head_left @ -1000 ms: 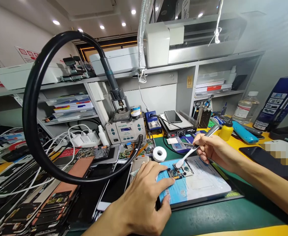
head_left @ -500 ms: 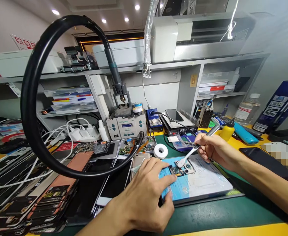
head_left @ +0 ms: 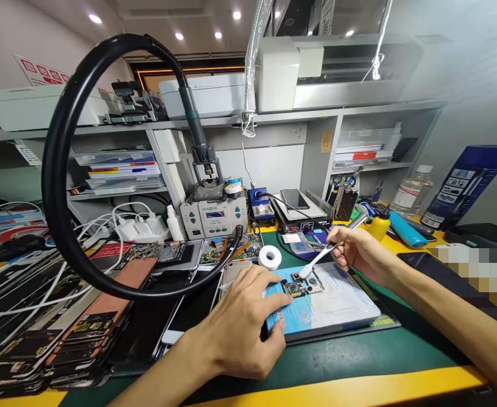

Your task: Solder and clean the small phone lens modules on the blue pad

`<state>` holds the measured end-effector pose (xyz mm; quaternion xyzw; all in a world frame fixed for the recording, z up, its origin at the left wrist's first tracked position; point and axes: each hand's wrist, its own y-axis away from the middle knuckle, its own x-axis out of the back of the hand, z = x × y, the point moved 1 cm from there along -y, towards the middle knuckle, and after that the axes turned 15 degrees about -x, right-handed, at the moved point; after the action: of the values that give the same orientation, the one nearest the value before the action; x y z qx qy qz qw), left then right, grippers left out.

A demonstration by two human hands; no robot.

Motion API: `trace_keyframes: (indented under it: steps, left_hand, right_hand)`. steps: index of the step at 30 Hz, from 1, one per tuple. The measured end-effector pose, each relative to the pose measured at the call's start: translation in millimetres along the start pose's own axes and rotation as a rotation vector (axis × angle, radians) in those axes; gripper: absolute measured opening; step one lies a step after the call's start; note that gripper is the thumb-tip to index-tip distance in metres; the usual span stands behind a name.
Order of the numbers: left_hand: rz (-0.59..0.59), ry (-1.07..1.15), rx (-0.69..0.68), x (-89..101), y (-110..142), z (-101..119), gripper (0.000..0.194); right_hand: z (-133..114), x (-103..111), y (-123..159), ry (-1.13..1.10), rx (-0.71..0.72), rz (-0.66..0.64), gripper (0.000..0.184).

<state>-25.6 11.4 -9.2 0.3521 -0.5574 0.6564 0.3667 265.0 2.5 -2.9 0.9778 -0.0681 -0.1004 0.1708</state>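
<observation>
A phone camera module (head_left: 303,285) with round lenses lies on a blue-and-white box (head_left: 341,299) at the centre. My left hand (head_left: 248,322) holds the module's left end with its index and middle fingertips, the thumb lower at the box's near left edge. A toothbrush (head_left: 316,260) with a white head and grey handle end is pinched in my right hand (head_left: 352,249). Its head rests at the module's upper edge, between the lenses; the bristles are hidden beneath it.
Behind the box sit a white tape roll (head_left: 269,257) and a parts tray (head_left: 218,250). A black hose (head_left: 49,169) loops from the hot air station (head_left: 214,217). Stacked phone parts (head_left: 100,322) fill the left. A yellow bottle (head_left: 378,226) and black phone (head_left: 439,277) lie right.
The camera view has swung and shifted slightly. The toothbrush head has made only small moves along the module's upper side. Both hands keep their hold.
</observation>
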Motion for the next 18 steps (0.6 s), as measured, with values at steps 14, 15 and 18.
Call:
trace_keyframes:
  steps: [14, 15, 18]
  left_hand:
    - [0.154, -0.048, -0.126, -3.7, -1.4, 2.9, 0.029]
    - [0.188, -0.051, -0.141, -3.5, -1.7, 3.7, 0.026]
    - [0.31, -0.057, -0.197, -0.6, -2.3, 6.7, 0.019]
  right_hand:
    - [-2.6, -4.1, 0.1, 0.025, -0.016, -0.001, 0.013]
    - [-3.7, -4.2, 0.3, 0.022, -0.017, 0.004, 0.014]
    - [-5.3, -5.7, 1.9, 0.021, -0.019, 0.005, 0.014]
